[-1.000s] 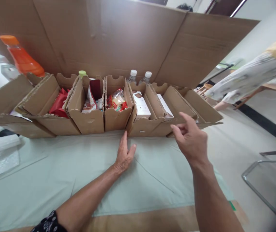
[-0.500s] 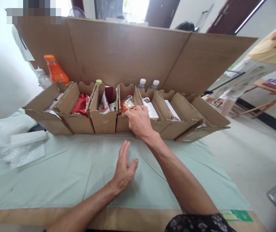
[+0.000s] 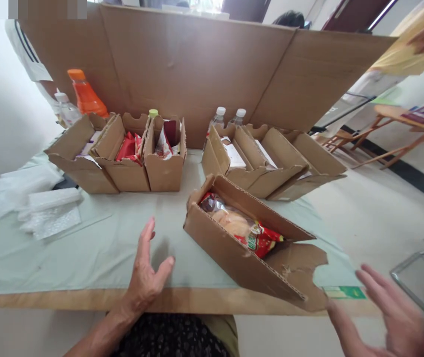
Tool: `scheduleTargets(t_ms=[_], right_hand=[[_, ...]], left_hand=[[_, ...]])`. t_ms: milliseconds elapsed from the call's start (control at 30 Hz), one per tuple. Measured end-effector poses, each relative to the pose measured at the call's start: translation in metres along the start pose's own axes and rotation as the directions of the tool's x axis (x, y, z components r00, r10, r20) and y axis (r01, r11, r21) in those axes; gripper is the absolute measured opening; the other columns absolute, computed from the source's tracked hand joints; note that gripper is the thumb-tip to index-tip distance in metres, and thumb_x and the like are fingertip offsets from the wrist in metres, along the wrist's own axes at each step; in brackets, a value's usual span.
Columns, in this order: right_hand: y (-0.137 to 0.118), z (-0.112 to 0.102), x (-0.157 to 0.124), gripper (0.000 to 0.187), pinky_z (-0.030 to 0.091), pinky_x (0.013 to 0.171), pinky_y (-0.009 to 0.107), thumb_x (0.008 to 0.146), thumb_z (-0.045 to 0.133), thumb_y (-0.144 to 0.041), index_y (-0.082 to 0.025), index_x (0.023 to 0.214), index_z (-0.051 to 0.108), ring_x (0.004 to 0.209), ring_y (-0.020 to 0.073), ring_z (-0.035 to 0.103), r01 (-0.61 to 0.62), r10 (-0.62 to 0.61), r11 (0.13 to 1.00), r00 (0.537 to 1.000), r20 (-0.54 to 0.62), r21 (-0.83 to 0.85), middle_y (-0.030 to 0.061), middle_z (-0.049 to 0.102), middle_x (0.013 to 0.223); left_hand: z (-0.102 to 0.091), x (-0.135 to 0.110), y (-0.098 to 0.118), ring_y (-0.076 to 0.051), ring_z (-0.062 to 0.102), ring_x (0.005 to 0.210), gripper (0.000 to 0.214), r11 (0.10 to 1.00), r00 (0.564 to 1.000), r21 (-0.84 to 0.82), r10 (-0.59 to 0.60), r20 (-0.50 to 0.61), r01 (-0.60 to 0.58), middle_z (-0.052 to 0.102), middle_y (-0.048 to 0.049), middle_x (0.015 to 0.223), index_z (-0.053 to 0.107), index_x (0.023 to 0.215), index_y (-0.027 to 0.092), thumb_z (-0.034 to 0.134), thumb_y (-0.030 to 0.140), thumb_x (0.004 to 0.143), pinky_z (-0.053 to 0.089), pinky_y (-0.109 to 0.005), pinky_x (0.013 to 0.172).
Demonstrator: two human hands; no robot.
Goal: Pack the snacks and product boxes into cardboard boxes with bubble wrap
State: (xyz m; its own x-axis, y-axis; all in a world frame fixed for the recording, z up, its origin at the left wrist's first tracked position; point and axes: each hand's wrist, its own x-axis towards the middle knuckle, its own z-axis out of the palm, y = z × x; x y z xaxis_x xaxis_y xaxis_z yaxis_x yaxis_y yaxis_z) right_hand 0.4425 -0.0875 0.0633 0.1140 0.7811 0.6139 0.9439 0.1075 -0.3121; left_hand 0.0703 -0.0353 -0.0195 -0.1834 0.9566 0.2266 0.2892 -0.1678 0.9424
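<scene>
A narrow cardboard box (image 3: 219, 248) sits askew at the front of the table, its near right end reaching past the table edge. Inside lies a clear and red snack packet (image 3: 234, 223) with pale round pieces showing through. My right hand (image 3: 386, 317) is spread beside that end, blurred, its thumb close to the box's corner; whether they touch I cannot tell. To the left of the box, my left hand (image 3: 147, 277) hovers over the cloth, fingers and thumb apart, holding nothing.
Upright cardboard boxes (image 3: 165, 173) stand in two groups with a gap between. Behind them are an orange bottle (image 3: 87, 96), clear bottles (image 3: 217, 119) and a tall cardboard panel (image 3: 197, 59). Bubble wrap (image 3: 53, 213) lies left. A person in yellow (image 3: 408, 44) stands at right.
The box with the snack packet has come out of the row toward me and turned askew. My right hand has moved off it to the right; my left hand has shifted left.
</scene>
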Motion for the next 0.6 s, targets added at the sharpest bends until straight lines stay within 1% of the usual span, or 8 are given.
scheduleTargets(t_ms=[33,67,100,167,267,367,500,600], right_hand=[[0.012,0.002,-0.016,0.076,0.047,0.109,0.065,0.088,0.067,-0.056,-0.030,0.157,0.047,0.126,0.0441,0.064,-0.072,0.069,0.996,0.995,0.067,0.043,0.0130,0.063,0.144],[0.021,0.007,-0.029,0.083,0.051,0.105,0.063,0.086,0.066,-0.063,-0.027,0.157,0.046,0.123,0.0443,0.065,-0.154,0.142,0.986,0.976,0.165,0.064,0.0143,0.065,0.142],[0.024,0.016,-0.039,0.085,0.054,0.102,0.061,0.082,0.065,-0.068,-0.025,0.154,0.050,0.121,0.0445,0.067,-0.209,0.185,0.975,0.952,0.244,0.078,0.0151,0.069,0.137],[0.020,0.039,-0.046,0.080,0.056,0.101,0.057,0.079,0.065,-0.072,-0.021,0.140,0.063,0.122,0.0439,0.067,-0.292,0.240,0.951,0.900,0.363,0.097,0.0155,0.073,0.129],[-0.002,0.074,-0.031,0.067,0.055,0.103,0.055,0.079,0.064,-0.072,-0.019,0.117,0.074,0.119,0.0426,0.068,-0.361,0.275,0.919,0.875,0.398,0.157,0.0157,0.078,0.118],[-0.024,0.101,-0.001,0.062,0.056,0.098,0.055,0.080,0.063,-0.072,-0.018,0.108,0.076,0.110,0.0416,0.072,-0.369,0.242,0.893,0.877,0.416,0.258,0.0160,0.080,0.109],[-0.047,0.132,0.043,0.055,0.056,0.095,0.052,0.080,0.066,-0.067,-0.018,0.104,0.075,0.107,0.0385,0.072,-0.231,0.059,0.880,0.920,0.387,0.415,0.0161,0.080,0.111],[-0.059,0.155,0.070,0.051,0.059,0.073,0.043,0.079,0.066,-0.065,-0.019,0.099,0.072,0.090,0.0340,0.075,-0.214,0.047,0.882,0.926,0.374,0.421,0.0148,0.080,0.100]], left_hand=[[0.007,0.002,0.004,-0.037,0.035,0.154,0.083,1.000,0.998,-0.031,0.007,0.056,-0.005,0.029,-0.0132,0.172,0.028,0.163,0.029,0.066,0.033,0.090,0.030,-0.061,0.126],[0.016,0.005,0.008,-0.037,0.032,0.156,0.085,0.998,0.994,-0.067,0.014,0.110,-0.006,0.027,-0.0129,0.172,0.027,0.164,0.028,0.067,0.032,0.089,0.028,-0.060,0.127],[0.025,0.008,0.011,-0.036,0.031,0.157,0.087,0.995,0.988,-0.103,0.016,0.154,0.000,0.027,-0.0129,0.173,0.026,0.164,0.028,0.068,0.031,0.088,0.026,-0.060,0.128],[0.042,0.014,0.016,-0.036,0.032,0.157,0.088,0.986,0.979,-0.164,0.015,0.204,0.019,0.032,-0.0139,0.170,0.027,0.164,0.026,0.068,0.029,0.086,0.027,-0.059,0.128],[0.054,0.017,0.020,-0.036,0.039,0.152,0.083,0.977,0.983,-0.208,-0.003,0.181,0.042,0.042,-0.0152,0.164,0.035,0.159,0.023,0.068,0.026,0.082,0.037,-0.056,0.124],[0.045,0.012,0.020,-0.034,0.040,0.151,0.079,0.974,0.997,-0.227,-0.009,0.079,0.027,0.041,-0.0138,0.163,0.036,0.158,0.025,0.066,0.022,0.084,0.043,-0.051,0.120],[0.025,0.014,0.014,-0.031,0.038,0.153,0.079,0.978,0.995,-0.202,0.025,-0.101,-0.045,0.032,-0.0116,0.169,0.029,0.160,0.028,0.063,0.021,0.089,0.039,-0.049,0.123],[0.019,0.028,0.005,-0.033,0.037,0.153,0.082,0.992,0.991,-0.129,-0.003,-0.137,-0.015,0.036,-0.0138,0.166,0.029,0.161,0.026,0.064,0.022,0.087,0.038,-0.053,0.124]])
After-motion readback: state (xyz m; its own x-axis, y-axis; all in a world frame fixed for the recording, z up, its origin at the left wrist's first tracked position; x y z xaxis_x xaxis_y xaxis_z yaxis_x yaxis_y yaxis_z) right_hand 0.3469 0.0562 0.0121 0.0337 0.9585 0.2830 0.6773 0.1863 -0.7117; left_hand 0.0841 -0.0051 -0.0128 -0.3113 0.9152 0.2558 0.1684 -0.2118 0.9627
